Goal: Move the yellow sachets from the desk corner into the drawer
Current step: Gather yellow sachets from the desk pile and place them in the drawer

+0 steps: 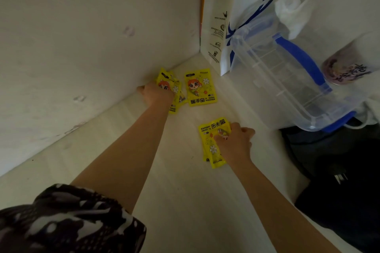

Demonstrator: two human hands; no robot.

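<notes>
Yellow hand-warmer sachets lie on the pale desk [178, 181] near its far corner. My left hand [157, 93] lies over a small stack of sachets [173, 90] by the left wall, fingers curled onto them. One sachet [200, 87] lies flat and free just right of that stack. Nearer to me, my right hand [236, 142] grips another small stack of sachets [211, 139], thumb and fingers on its right side. No drawer is in view.
A white coffee paper bag [242, 16] stands in the corner. A clear plastic box with blue handles [287, 72] leans at the right, a tissue [292, 12] and a purple drink cup [345, 68] beside it. Dark objects [339, 170] lie at the desk's right edge.
</notes>
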